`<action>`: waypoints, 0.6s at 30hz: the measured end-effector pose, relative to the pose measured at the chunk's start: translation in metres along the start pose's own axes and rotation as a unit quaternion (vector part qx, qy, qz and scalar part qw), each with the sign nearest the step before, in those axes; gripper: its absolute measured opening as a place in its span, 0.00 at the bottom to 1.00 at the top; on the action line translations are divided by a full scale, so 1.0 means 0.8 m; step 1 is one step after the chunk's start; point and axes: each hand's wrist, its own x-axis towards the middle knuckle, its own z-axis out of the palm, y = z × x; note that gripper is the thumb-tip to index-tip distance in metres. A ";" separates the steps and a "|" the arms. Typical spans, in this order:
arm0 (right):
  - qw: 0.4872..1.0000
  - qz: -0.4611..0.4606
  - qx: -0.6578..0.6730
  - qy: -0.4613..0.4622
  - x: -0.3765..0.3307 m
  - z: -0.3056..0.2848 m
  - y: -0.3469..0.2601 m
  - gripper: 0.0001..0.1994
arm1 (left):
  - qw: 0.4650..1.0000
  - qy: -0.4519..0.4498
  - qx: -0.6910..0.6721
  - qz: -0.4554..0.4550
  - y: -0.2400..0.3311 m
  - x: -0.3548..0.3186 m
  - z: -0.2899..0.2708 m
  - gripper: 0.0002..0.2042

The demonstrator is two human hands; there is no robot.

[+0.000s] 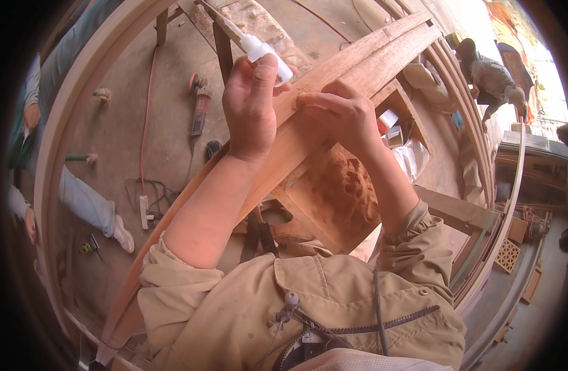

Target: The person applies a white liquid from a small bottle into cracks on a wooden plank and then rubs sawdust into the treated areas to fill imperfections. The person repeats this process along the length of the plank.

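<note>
My left hand [252, 105] is closed around a small white squeeze bottle [276, 65]. Its long thin nozzle points up and to the left, over the far side of the wood. Just to the right, my right hand [346, 117] rests at a long wooden piece [383, 52], its fingertips pinched together at the surface. A little sawdust-like powder shows near those fingertips; whatever they hold, if anything, is hidden. The wooden piece slants from the lower left to the upper right beneath both hands, with a lengthwise seam or groove toward its far end.
Below the wood is a box of brown sawdust [349, 185], beside an open wooden box with small packets [392, 127]. An angle grinder [201, 108], a power strip [145, 210] and cords lie on the floor. Curved wooden frames [52, 136] flank me. People stand left and upper right.
</note>
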 end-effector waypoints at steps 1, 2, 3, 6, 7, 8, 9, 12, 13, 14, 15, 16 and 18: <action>0.999 -0.022 -0.037 0.000 -0.001 -0.002 0.000 0.09 | 1.000 0.000 0.000 0.000 0.000 0.000 0.001 0.16; 0.996 -0.044 -0.074 -0.001 -0.003 -0.003 -0.001 0.10 | 1.000 0.001 0.000 -0.001 0.000 0.000 0.001 0.16; 0.994 -0.051 -0.094 -0.014 -0.004 -0.005 -0.004 0.11 | 1.000 0.001 -0.001 -0.002 0.000 0.000 0.002 0.16; 0.986 -0.071 -0.147 -0.046 -0.008 -0.008 -0.013 0.15 | 1.000 0.010 0.013 -0.001 0.000 -0.001 -0.001 0.16; 0.983 -0.070 -0.161 -0.051 -0.014 -0.006 -0.016 0.16 | 1.000 0.010 -0.005 -0.004 0.001 -0.001 0.000 0.14; 0.980 -0.070 -0.176 -0.057 -0.019 -0.004 -0.018 0.17 | 1.000 0.009 -0.023 -0.006 0.002 0.000 0.001 0.13; 0.979 -0.063 -0.186 -0.056 -0.023 -0.003 -0.022 0.18 | 0.999 0.008 -0.041 -0.009 0.003 0.000 0.001 0.12; 0.977 -0.048 -0.201 -0.055 -0.033 0.000 -0.029 0.20 | 1.000 -0.001 -0.030 -0.008 0.001 -0.001 -0.001 0.13; 0.977 -0.051 -0.198 -0.053 -0.032 0.000 -0.030 0.21 | 1.000 0.002 -0.014 -0.007 0.001 0.000 -0.001 0.13; 0.978 -0.053 -0.196 -0.051 -0.032 0.001 -0.032 0.21 | 1.000 0.006 0.003 -0.005 0.001 -0.001 0.000 0.15; 0.978 -0.047 -0.196 -0.047 -0.035 0.003 -0.033 0.22 | 1.000 0.010 0.019 -0.003 0.002 0.000 0.000 0.16; 0.979 -0.042 -0.195 -0.046 -0.042 0.006 -0.034 0.22 | 1.000 0.007 0.019 -0.002 0.001 -0.001 0.001 0.16; 0.976 -0.025 -0.208 -0.053 -0.043 0.009 -0.036 0.22 | 1.000 0.001 0.018 -0.001 0.001 -0.001 0.001 0.16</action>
